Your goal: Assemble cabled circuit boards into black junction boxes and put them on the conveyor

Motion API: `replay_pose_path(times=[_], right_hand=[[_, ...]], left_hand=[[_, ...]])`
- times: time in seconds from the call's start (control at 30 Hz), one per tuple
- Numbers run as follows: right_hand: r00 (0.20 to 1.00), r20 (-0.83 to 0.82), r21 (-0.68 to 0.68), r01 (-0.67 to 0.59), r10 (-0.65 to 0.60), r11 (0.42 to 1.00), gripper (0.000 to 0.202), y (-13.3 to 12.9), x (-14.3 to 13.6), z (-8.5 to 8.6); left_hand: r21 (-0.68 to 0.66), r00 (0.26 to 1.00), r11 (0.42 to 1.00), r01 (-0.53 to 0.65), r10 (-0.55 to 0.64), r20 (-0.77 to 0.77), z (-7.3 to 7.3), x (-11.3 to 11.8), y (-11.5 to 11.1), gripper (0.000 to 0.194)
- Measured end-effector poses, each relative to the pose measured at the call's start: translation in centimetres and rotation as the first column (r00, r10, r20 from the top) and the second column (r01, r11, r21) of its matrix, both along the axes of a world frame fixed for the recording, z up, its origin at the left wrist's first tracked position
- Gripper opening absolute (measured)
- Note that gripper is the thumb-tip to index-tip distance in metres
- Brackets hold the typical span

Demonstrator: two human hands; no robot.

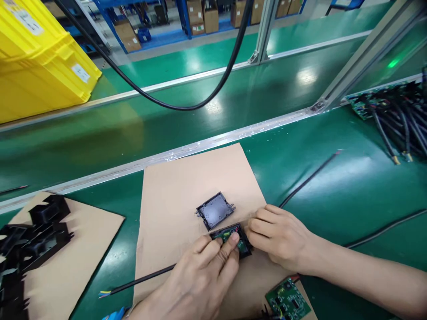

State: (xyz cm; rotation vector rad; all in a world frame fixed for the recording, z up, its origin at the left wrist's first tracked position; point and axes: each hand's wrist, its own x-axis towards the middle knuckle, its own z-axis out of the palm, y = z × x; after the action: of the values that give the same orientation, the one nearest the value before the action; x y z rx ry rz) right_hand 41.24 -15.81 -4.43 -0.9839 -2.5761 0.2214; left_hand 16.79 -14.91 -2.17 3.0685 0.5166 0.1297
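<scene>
A black plastic case with a green circuit board (245,244) inside rests on the cardboard sheet (173,191). My left hand (208,271) is closed on its left part, a finger pressing on the board. At the case's right end, my right hand (276,235) has its fingers pressed together; a black cable (310,175) runs from behind them to the upper right. Another black cable (143,280) with bare coloured wire ends comes out left of my left hand. Just above the case lies an open black cover (216,211), its inside facing up.
Black plastic parts (43,240) lie on cardboard at the left. A second circuit board (288,300) is near the bottom right. Boards with cables (396,111) are piled at the far right. Yellow bins (43,66) stand upper left; a thick cable (187,108) hangs in front.
</scene>
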Motion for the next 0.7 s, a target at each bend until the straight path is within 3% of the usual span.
replay_pose_path(times=[0.1, 0.23, 0.43, 0.57, 0.7], right_hand=[[0.996, -0.061, 0.009, 0.065, -0.064, 0.998, 0.027, -0.1, 0.1, -0.3], [0.988, -0.127, -0.037, 0.087, -0.091, 0.996, 0.022, -0.1, -0.1, -0.1], [0.981, -0.154, -0.145, 0.100, -0.122, 0.984, 0.021, -0.2, -0.3, 0.1], [0.982, -0.143, -0.180, 0.100, -0.127, 0.979, 0.020, -0.4, -0.4, 0.1], [0.978, -0.164, -0.193, 0.098, -0.131, 0.976, 0.018, -0.3, -0.3, 0.3]], left_hand=[[-0.048, 0.991, 0.998, -0.049, 0.055, 0.122, -0.7, -0.4, -0.4, 0.042], [-0.002, 0.966, 0.994, -0.105, 0.103, 0.236, -1.2, -0.4, -0.8, 0.043], [0.046, 0.986, 0.998, -0.049, 0.041, 0.162, -1.1, 0.3, -1.2, 0.041], [-0.152, 0.961, 0.976, -0.154, 0.184, 0.208, -1.2, 0.5, -1.6, 0.051], [-0.320, 0.956, 0.940, -0.117, 0.195, 0.221, -0.3, -0.3, -0.8, 0.058]])
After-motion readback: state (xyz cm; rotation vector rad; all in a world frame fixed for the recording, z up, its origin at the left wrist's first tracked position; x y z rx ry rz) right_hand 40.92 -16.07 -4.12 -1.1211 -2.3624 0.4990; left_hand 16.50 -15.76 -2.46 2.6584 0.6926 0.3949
